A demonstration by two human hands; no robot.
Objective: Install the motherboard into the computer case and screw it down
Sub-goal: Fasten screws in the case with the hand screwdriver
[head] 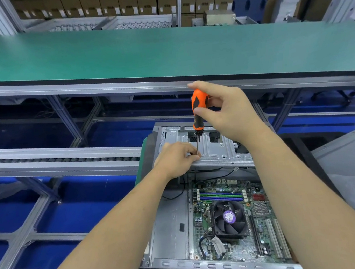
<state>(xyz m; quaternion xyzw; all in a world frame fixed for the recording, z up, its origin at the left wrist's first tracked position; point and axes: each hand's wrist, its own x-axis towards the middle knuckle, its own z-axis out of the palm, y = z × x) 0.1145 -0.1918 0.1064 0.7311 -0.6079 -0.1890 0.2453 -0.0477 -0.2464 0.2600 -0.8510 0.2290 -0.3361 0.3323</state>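
Forearms nearest cam, both reaching fwd over open case lying on its side

Board sits inside case, lower right of view: black fan w/ purple label near centre, blue/green RAM slots beyond it, white slots along right edge. Black cable loops at near left of fan. Whether board screws are in: can't tell

R hand raised above far end of case, fingers curled round orange/black handle of driver, thumb on near side, index over top. Driver approx upright, shaft pointing down

L hand lower, fingers bunched together, pinching at driver tip just over metal bay plate at far end of case. Tip itself hidden by fingertips; can't tell if a screw is held there

Bay plate silver, stamped ribs + small holes, two dark square cutouts behind shaft

Case rests on dark mat, green edge showing at left. Left of case: roller track in alu frame, blue floor panels below

Beyond: long green surface spans full width, grey rail along its near edge. Far back: stacked cartons on shelving, blue pallets upper right

Grey panel at right edge, partly cut off by frame
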